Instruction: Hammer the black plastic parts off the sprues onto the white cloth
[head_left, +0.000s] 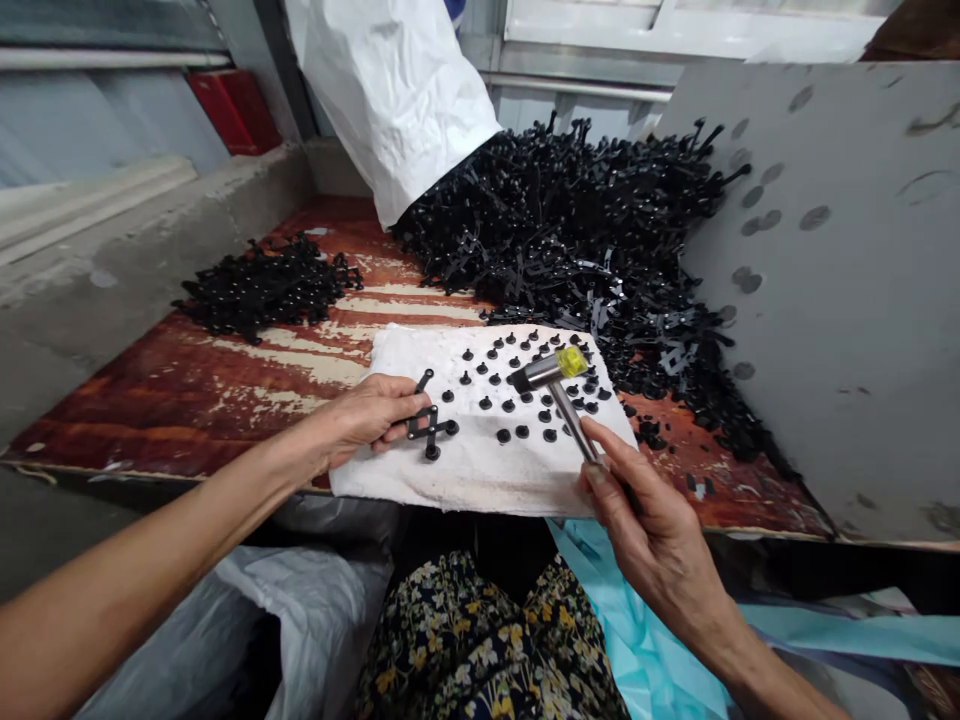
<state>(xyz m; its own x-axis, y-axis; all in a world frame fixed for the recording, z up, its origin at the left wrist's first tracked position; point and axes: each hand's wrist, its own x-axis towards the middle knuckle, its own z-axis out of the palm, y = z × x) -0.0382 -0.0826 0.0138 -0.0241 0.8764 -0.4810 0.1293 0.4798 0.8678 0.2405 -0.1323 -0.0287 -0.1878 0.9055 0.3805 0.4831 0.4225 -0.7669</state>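
My left hand (371, 415) is closed on a black cross-shaped plastic piece (430, 425), pinning it against a white cloth pad (472, 470). My right hand (645, 510) grips the metal handle of a small hammer (555, 378) with a yellow and a black face, its head raised just above the pad. Several small black round studs (517, 400) lie scattered over the pad, to the right of the cross piece.
The pad lies on a worn red-brown board (225, 380). A large heap of black plastic parts (600, 230) spills from a white sack (397, 90) behind it, and a smaller pile (262, 285) sits at left. A grey panel (847, 300) leans at right.
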